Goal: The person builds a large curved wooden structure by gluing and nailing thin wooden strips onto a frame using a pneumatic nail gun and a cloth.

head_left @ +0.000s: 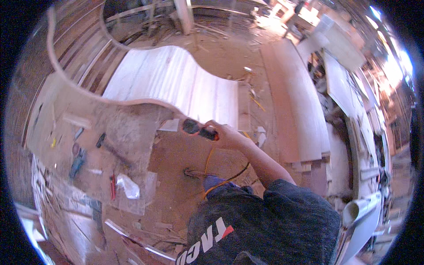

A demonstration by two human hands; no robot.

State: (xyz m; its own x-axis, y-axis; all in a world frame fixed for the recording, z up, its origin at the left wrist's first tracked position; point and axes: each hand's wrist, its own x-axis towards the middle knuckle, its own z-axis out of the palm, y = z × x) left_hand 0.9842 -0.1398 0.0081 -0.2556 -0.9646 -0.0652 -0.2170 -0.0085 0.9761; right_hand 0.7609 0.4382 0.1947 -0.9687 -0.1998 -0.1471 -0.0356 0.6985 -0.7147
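My right hand (223,135) is closed around a black power tool with orange trim (192,126). The tool lies against the near edge of a large wave-shaped wooden panel (176,81), whose pale top is lit brightly. An orange cord or hose (208,161) hangs below the hand and loops by my shirt. The tool's working end is too blurred to make out. My left hand does not show.
On a worn board at left lie a hammer (112,152), a teal tool (78,163), a red-handled tool (112,185) and a crumpled clear plastic bag (128,187). A long brown board (293,101) rests at right, beside stacked sheets (342,88) and a white pipe (353,211).
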